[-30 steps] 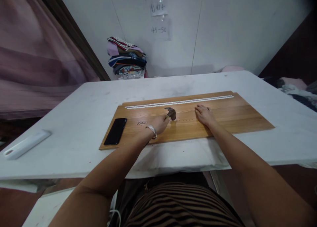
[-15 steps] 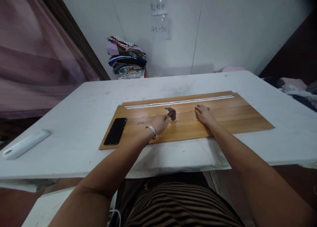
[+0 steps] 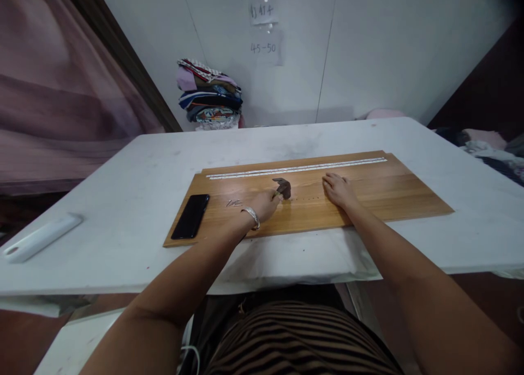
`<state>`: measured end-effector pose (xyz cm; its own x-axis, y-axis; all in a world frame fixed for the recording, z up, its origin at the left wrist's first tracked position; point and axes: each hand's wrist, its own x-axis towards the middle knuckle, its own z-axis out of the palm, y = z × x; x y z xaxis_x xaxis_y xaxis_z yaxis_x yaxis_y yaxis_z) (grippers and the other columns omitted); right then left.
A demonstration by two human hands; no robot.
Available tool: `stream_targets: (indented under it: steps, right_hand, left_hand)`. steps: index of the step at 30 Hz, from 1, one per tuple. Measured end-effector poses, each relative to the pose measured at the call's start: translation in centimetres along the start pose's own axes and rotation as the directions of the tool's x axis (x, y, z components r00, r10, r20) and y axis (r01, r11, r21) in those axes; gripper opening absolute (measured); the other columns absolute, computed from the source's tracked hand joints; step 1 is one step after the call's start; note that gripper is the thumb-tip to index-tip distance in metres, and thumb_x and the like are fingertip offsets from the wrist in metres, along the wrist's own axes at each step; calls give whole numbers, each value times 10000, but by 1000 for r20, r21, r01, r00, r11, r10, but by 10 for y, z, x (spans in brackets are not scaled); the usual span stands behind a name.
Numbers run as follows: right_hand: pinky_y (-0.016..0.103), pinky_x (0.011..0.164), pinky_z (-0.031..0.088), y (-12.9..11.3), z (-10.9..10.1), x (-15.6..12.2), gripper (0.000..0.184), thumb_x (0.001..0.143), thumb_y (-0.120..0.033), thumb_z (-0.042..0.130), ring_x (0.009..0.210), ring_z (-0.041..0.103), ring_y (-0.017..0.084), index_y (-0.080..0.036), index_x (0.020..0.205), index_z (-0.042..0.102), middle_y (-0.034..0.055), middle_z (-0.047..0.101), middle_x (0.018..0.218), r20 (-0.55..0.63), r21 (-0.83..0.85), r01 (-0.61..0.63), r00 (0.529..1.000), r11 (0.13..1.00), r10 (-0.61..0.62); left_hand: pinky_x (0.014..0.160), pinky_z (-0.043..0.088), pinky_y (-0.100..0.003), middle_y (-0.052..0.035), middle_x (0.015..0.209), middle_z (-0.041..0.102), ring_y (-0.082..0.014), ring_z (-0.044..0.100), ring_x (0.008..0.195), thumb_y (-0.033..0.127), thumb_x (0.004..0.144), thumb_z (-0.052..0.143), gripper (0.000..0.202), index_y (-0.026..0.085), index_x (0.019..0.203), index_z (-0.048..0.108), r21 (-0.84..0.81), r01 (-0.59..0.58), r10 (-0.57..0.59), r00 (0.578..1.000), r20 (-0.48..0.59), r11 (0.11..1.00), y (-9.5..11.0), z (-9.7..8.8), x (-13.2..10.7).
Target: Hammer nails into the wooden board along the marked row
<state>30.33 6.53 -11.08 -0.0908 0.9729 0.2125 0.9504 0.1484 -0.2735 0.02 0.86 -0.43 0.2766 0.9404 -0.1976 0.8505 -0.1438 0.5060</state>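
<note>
Wrapped around the short visible handle of a claw hammer (image 3: 284,189) is my left hand (image 3: 266,204), with a silver bangle at its wrist. The dark hammer head is at the left end of a row of small nails or nail holes (image 3: 309,198), too small to tell which, in the wooden board (image 3: 393,192). My right hand (image 3: 336,189) rests on the board to the right of that row, its fingers stretched out and holding nothing. Several loose nails (image 3: 234,203) lie on the board left of my left hand.
A black phone (image 3: 190,216) lies at the board's left end. Two pale ruler-like strips (image 3: 295,168) run along its far side. The white table (image 3: 123,200) carries a white handled object (image 3: 43,238) at left. Folded cloth (image 3: 210,96) is stacked by the wall.
</note>
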Motion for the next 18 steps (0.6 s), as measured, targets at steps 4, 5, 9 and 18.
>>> stream_targets:
  steps: [4,5,9,18]
  right_hand:
    - [526,1118,382,0,0,0,452,1035,-304,366,1387,533,290,-241,1301,727,135,635,1487,-16,7,11,1000,1000,-11]
    - [529,1116,383,0,-1,0,453,1035,-303,364,1386,534,292,-240,1299,728,138,636,1485,-14,5,13,1000,1000,-13]
    - [523,1126,381,-1,-2,0,454,1039,-301,361,1395,532,290,-215,1296,725,150,621,1501,7,-6,11,1000,1000,-11]
    - [495,1121,377,0,-1,-1,443,1043,-302,362,1372,545,270,-223,1284,725,138,637,1485,-10,-15,8,1000,1000,-8]
  left_hand:
    - [736,480,-301,-79,838,739,-221,693,789,388,1024,406,368,177,905,684,11,7,-7,1000,-3,1000,2,0,-2]
    - [730,480,-301,-81,842,740,-221,692,788,386,1024,407,368,176,901,683,8,6,-6,1000,0,1000,3,0,-2]
    - [709,476,-298,-82,839,740,-216,683,775,368,1018,420,341,173,919,682,-19,-7,7,1000,-6,1000,3,-2,-1]
    - [734,465,-302,-81,825,725,-223,678,791,366,1025,415,340,176,904,670,15,-2,2,1000,3,1000,5,-1,-4]
